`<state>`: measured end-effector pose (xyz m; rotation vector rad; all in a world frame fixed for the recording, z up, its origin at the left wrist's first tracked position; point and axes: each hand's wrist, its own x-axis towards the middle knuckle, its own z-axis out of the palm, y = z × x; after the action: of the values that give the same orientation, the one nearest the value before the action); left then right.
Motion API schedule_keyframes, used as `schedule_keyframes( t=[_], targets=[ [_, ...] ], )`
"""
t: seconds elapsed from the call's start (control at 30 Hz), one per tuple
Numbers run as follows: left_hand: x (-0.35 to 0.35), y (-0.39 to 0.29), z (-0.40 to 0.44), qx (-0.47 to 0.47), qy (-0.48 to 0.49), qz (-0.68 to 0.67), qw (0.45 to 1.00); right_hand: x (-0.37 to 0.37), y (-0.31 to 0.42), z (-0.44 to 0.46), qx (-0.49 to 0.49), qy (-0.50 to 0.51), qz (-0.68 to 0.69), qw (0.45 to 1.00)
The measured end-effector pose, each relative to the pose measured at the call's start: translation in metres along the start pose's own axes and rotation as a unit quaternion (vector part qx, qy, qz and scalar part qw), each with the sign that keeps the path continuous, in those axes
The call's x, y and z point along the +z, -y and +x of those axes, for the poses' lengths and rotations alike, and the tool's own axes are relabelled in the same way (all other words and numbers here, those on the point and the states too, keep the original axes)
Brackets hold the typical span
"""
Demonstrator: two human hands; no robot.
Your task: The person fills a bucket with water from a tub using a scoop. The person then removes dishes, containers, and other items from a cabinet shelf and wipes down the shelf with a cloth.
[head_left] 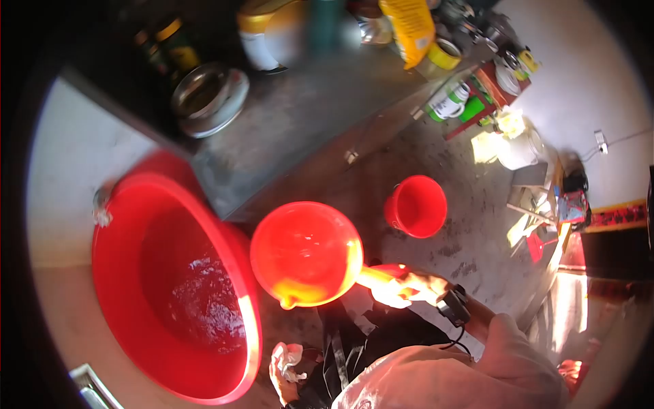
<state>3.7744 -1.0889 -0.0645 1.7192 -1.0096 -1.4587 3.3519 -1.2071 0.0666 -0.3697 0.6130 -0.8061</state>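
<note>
My right hand (402, 288), brightly sunlit and with a black device on the wrist, is closed around the handle of a red plastic water dipper (306, 249). The dipper's round bowl faces up beside the rim of a large red tub (146, 204). Glints show inside the bowl, but how much water it holds I cannot tell. Rippled water (211, 300) lies in the bottom of the tub. Lower down, near my dark trousers, my left hand (286, 382) is closed on a crumpled white cloth or tissue (287, 360).
A red bucket (417, 206) stands on the floor to the right of the dipper. Along the top runs a dark counter (300, 116) with stacked bowls (210, 99) and a yellow bag (411, 31). A green-and-white jug (448, 102) sits on a red shelf at upper right.
</note>
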Motion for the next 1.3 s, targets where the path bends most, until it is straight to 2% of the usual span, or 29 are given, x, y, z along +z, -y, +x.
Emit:
schedule_keyframes(
  t=[0.03, 0.07, 0.13, 0.2, 0.23, 0.3, 0.37, 0.43, 0.5, 0.53, 0.57, 0.6, 0.7, 0.77, 0.83, 0.87, 0.93, 0.97, 1.03, 1.07, 1.1, 1.17, 1.27, 1.3],
  targets=[
    [0.009, -0.006, 0.003, -0.027, -0.005, -0.051, 0.998, -0.008, 0.002, -0.019, -0.005, -0.048, -0.022, 0.999],
    [0.017, -0.017, 0.006, -0.172, 0.004, -0.196, 0.966, -0.028, -0.006, -0.04, -0.011, -0.084, 0.005, 0.996],
    [0.032, -0.013, 0.004, -0.187, 0.028, -0.168, 0.967, -0.051, -0.01, -0.076, -0.031, -0.15, 0.015, 0.988],
    [0.026, 0.026, 0.003, -0.203, 0.037, -0.132, 0.97, -0.09, -0.03, -0.109, -0.088, -0.189, 0.035, 0.977],
    [0.036, 0.025, 0.005, -0.22, 0.048, -0.112, 0.968, -0.093, -0.023, -0.121, -0.063, -0.257, 0.044, 0.963],
    [0.075, 0.004, 0.018, -0.26, 0.081, -0.069, 0.96, -0.129, -0.039, -0.145, -0.054, -0.312, 0.047, 0.947],
    [0.121, -0.011, 0.041, -0.277, 0.128, -0.028, 0.952, -0.169, -0.05, -0.166, -0.111, -0.261, 0.145, 0.948],
    [0.162, -0.024, 0.062, -0.284, 0.169, 0.009, 0.944, -0.201, -0.061, -0.173, -0.118, -0.347, 0.163, 0.916],
    [0.196, -0.039, 0.077, -0.286, 0.196, 0.047, 0.937, -0.229, -0.068, -0.179, -0.14, -0.362, 0.179, 0.904],
    [0.209, -0.044, 0.083, -0.286, 0.207, 0.063, 0.934, -0.238, -0.068, -0.183, -0.161, -0.395, 0.131, 0.895],
    [0.219, -0.05, 0.088, -0.285, 0.217, 0.075, 0.931, -0.253, -0.075, -0.182, -0.177, -0.426, 0.087, 0.883],
    [0.227, -0.054, 0.092, -0.284, 0.225, 0.086, 0.928, -0.267, -0.082, -0.175, -0.226, -0.442, 0.136, 0.857],
    [0.246, -0.067, 0.103, -0.282, 0.245, 0.116, 0.92, -0.253, -0.054, -0.177, -0.238, -0.498, 0.084, 0.83],
    [0.252, -0.074, 0.109, -0.283, 0.255, 0.129, 0.916, -0.28, -0.059, -0.165, -0.25, -0.532, 0.122, 0.8],
    [0.256, -0.078, 0.115, -0.284, 0.267, 0.14, 0.91, -0.298, -0.065, -0.157, -0.181, -0.591, 0.025, 0.786],
    [0.256, -0.081, 0.117, -0.284, 0.272, 0.147, 0.907, -0.296, -0.064, -0.155, -0.184, -0.595, 0.035, 0.781],
    [0.259, -0.085, 0.124, -0.285, 0.284, 0.157, 0.902, -0.286, -0.053, -0.153, -0.072, -0.677, -0.186, 0.709],
    [0.261, -0.087, 0.128, -0.286, 0.291, 0.161, 0.899, -0.274, -0.047, -0.151, -0.075, -0.683, -0.178, 0.704],
    [0.262, -0.092, 0.132, -0.288, 0.301, 0.167, 0.894, -0.253, -0.037, -0.148, -0.077, -0.742, -0.095, 0.659],
    [0.261, -0.094, 0.134, -0.287, 0.306, 0.171, 0.891, -0.258, -0.043, -0.14, -0.089, -0.761, -0.122, 0.631],
    [0.261, -0.097, 0.137, -0.289, 0.311, 0.172, 0.889, -0.259, -0.045, -0.136, -0.092, -0.764, -0.118, 0.627],
    [0.256, -0.102, 0.144, -0.288, 0.321, 0.178, 0.885, -0.258, -0.051, -0.126, -0.074, -0.805, -0.253, 0.532],
    [0.241, -0.108, 0.155, -0.285, 0.332, 0.173, 0.882, -0.249, -0.056, -0.119, -0.057, -0.798, -0.284, 0.529],
    [0.23, -0.111, 0.159, -0.282, 0.336, 0.166, 0.883, -0.245, -0.058, -0.12, -0.033, -0.8, -0.312, 0.512]
  ],
)
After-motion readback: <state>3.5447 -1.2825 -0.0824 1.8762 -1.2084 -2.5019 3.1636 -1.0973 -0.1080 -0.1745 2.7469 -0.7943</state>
